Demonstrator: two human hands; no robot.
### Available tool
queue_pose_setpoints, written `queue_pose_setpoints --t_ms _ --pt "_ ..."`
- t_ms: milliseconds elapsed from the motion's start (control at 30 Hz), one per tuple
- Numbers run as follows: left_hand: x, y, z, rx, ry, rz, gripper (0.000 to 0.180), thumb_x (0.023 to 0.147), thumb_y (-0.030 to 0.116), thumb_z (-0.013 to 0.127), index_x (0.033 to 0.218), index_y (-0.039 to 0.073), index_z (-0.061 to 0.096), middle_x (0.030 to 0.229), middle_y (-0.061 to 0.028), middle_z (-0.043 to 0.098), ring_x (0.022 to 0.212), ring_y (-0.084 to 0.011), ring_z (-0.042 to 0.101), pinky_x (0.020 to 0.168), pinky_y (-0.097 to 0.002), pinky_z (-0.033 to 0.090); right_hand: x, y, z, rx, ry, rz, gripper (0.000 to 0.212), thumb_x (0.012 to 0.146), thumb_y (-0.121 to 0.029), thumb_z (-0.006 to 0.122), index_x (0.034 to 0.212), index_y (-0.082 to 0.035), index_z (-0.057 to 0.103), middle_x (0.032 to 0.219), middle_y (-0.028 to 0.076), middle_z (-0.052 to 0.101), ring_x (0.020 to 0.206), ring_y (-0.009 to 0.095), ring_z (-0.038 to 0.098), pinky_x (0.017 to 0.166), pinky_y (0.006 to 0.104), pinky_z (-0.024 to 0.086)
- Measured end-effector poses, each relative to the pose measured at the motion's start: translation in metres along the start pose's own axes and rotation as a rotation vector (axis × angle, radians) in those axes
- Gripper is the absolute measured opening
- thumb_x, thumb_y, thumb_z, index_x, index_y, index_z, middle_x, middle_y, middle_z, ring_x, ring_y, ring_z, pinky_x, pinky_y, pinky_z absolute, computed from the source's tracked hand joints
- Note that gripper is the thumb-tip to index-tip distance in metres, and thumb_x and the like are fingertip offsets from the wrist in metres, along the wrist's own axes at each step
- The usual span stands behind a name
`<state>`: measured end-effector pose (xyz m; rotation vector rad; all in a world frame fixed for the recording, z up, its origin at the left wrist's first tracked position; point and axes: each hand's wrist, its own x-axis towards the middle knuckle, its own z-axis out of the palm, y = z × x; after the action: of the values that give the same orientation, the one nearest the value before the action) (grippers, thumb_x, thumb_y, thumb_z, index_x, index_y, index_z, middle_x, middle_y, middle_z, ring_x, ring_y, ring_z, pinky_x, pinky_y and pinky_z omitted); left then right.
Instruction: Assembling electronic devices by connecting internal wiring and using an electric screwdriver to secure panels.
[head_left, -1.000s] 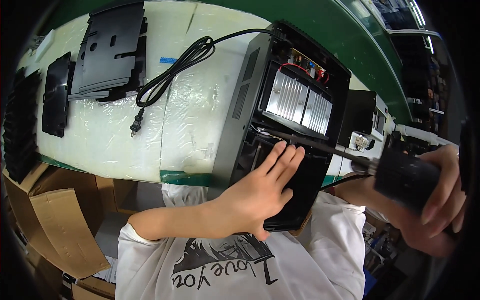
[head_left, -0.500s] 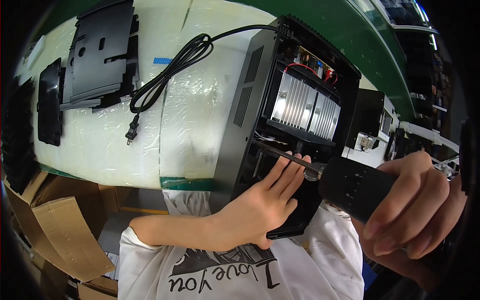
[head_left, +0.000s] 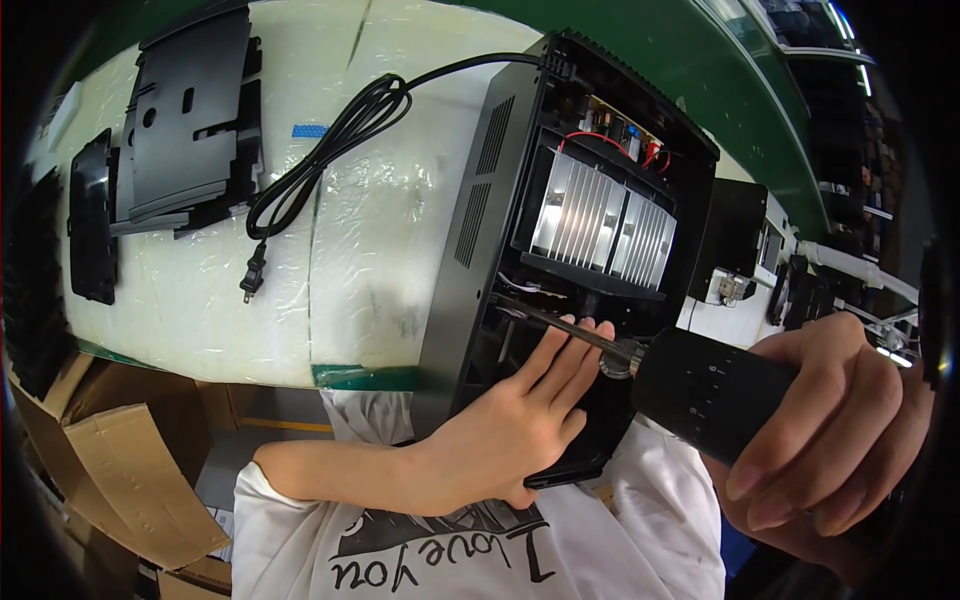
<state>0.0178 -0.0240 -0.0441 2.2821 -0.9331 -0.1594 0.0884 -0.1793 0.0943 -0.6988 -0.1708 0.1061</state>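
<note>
A dark, open-fronted appliance housing (head_left: 445, 330) lies tilted across the table edge in front of me, showing two ribbed silver metal blocks (head_left: 605, 225) inside. My left hand (head_left: 510, 410) rests inside its near part, palm down, fingers stretched out. In my right hand (head_left: 830, 420) is a black power screwdriver (head_left: 705, 390), gripped round its body. Its long bit (head_left: 565, 322) passes over my left fingertips towards the inner left wall of the housing. A screw at the bit's tip cannot be made out.
A coiled black power cord (head_left: 335, 150) runs from the housing over the plastic-covered table (head_left: 375, 270). Black panels (head_left: 190, 120) are stacked at the far left, beside a smaller black cover (head_left: 93, 215). An open cardboard box (head_left: 150, 480) stands below the table's left end.
The housing, cord and panels appear slightly further left in the view. The bit still points at the housing's inner left side, and both hands keep nearly the same pose.
</note>
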Motion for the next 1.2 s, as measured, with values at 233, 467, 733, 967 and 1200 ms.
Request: queue_pose_setpoints --t_ms 233,467,733,967,1200 --pt "0.001 0.001 -0.002 -0.001 0.006 0.015 0.064 0.051 0.049 0.076 0.085 -0.004 0.063 0.14 -0.0346 0.027 0.132 -0.0451 0.027 0.112 -0.0499 0.018 0.019 0.032 -0.024 0.248 -0.586 -0.052 0.021 0.076 0.001 0.066 0.066 -0.011 0.051 0.058 -0.008 0.053 0.042 -0.004 0.042 0.045 0.0058 0.032" --pt "0.0 -0.001 0.0 -0.009 0.026 0.0 0.065 0.05 0.049 0.075 0.084 -0.004 0.063 0.14 -0.0346 0.027 0.132 -0.045 0.028 0.111 -0.0501 0.019 0.027 0.038 0.0 -0.387 -0.628 0.221 0.018 0.071 0.004 0.069 0.065 -0.005 0.055 0.058 -0.003 0.057 0.041 -0.001 0.046 0.042 0.0067 0.034" --pt "0.002 -0.001 -0.002 -0.057 0.053 0.024 0.091 0.042 0.051 0.077 0.113 -0.004 0.058 0.14 -0.0338 0.027 0.128 -0.0432 0.034 0.109 -0.0513 0.024 0.043 0.005 0.017 -1.265 -0.591 0.549 0.014 0.065 0.008 0.073 0.063 0.003 0.06 0.059 0.004 0.062 0.039 0.003 0.051 0.038 0.0079 0.038" --pt "0.003 0.0 -0.001 -0.055 0.027 0.013 0.092 0.042 0.051 0.077 0.114 -0.003 0.057 0.139 -0.034 0.028 0.128 -0.0436 0.034 0.109 -0.0514 0.023 0.044 -0.013 0.017 -1.645 -0.551 0.598 0.012 0.063 0.009 0.074 0.063 0.005 0.062 0.06 0.007 0.064 0.039 0.004 0.054 0.037 0.0085 0.04" --pt "-0.003 0.001 0.001 -0.027 0.036 -0.008 0.062 0.046 0.051 0.077 0.08 0.001 0.061 0.14 -0.0343 0.027 0.131 -0.044 0.029 0.109 -0.052 0.021 0.042 -0.169 -0.039 -1.476 -0.598 0.207 0.011 0.065 0.005 0.072 0.065 0.003 0.06 0.062 0.004 0.063 0.044 0.003 0.054 0.044 0.0087 0.04"
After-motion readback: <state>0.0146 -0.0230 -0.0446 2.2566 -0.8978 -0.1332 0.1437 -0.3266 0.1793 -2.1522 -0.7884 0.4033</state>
